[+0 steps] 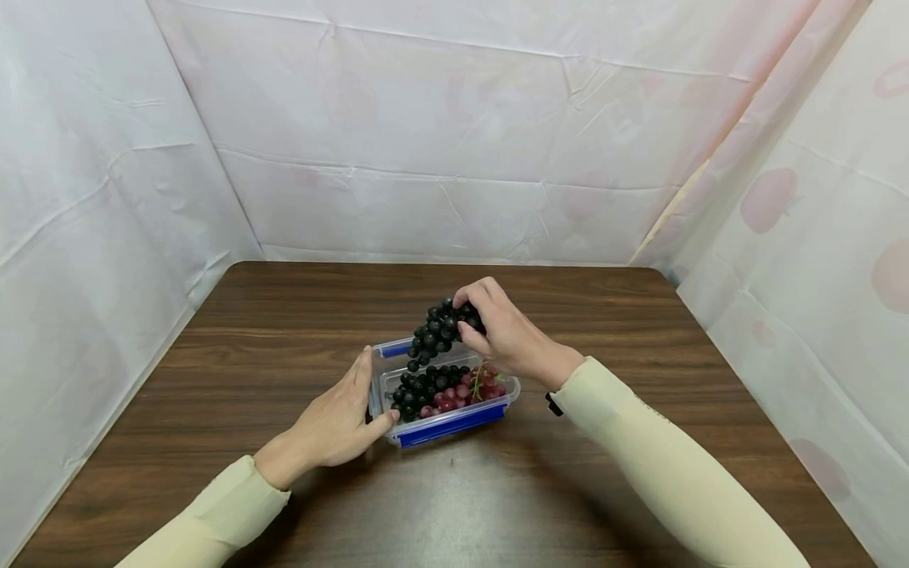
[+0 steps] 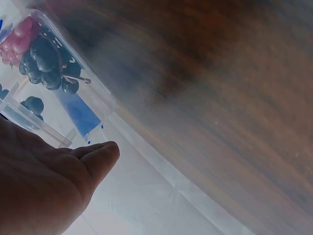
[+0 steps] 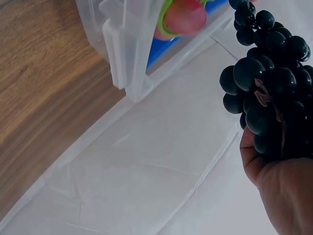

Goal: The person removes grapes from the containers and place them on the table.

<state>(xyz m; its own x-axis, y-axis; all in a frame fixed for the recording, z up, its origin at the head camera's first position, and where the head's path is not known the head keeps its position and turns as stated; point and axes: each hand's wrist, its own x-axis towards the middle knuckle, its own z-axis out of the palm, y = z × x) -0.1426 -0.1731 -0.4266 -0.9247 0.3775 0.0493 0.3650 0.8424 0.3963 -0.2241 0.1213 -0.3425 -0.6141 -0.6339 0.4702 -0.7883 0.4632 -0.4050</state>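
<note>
In the head view, a clear plastic container (image 1: 515, 388) with blue clips stands on the table, holding a bunch of black grapes (image 1: 419, 390) beside a bunch of red grapes (image 1: 454, 397). Another black grape bunch (image 1: 435, 331) hangs tilted above its far side, gripped at the upper right end by my right hand (image 1: 500, 327). A brown stem shows on this bunch (image 3: 279, 81) in the right wrist view. My left hand (image 1: 337, 422) lies along the container's left end, fingers straight, thumb at the near corner. The left palm (image 2: 44, 181) is bare in its wrist view.
The container stands on a dark wood-grain table (image 1: 298, 308) with rounded far corners. White curtains (image 1: 440, 142) with faint fruit prints enclose the table at the back and both sides. Pale sleeves (image 1: 653, 450) cover both forearms.
</note>
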